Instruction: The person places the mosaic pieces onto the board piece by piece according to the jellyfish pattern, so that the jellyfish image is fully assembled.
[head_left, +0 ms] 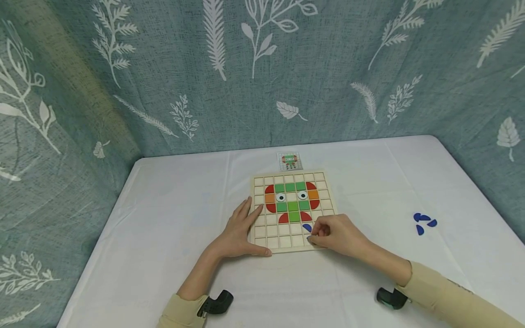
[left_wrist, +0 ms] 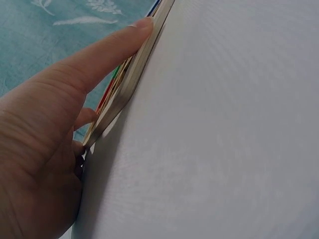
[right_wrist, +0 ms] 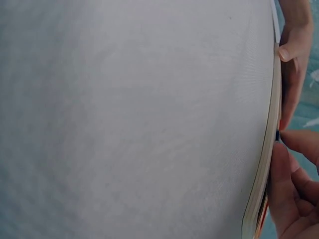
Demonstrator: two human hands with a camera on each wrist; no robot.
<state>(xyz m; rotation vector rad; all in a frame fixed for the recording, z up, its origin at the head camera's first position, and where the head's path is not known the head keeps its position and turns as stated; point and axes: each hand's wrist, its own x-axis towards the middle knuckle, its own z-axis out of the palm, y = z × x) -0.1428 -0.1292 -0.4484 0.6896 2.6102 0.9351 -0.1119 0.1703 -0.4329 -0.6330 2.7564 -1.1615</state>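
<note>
A wooden grid board (head_left: pixel 261 231) lies on the table, with red, orange and green tiles and two eye tiles (head_left: pixel 302 195) forming a figure in its cells. Along the board's left side rests my left hand (head_left: pixel 235 234), fingers spread, its thumb on the front edge. Over the lower right cells, my right hand (head_left: pixel 342 234) pinches a small blue tile (right_wrist: pixel 277 135) between thumb and forefinger; the fingers hide most of it. Just above those fingertips, another blue tile (head_left: pixel 307 227) with a curved side lies on the board.
Behind the board lies a small picture card (head_left: pixel 290 156) showing a similar figure on a grid. Several loose blue tiles (head_left: pixel 432 223) are grouped to the right on the white tablecloth (head_left: pixel 184 205). A leaf-patterned curtain (head_left: pixel 246 114) hangs behind the table and at its sides.
</note>
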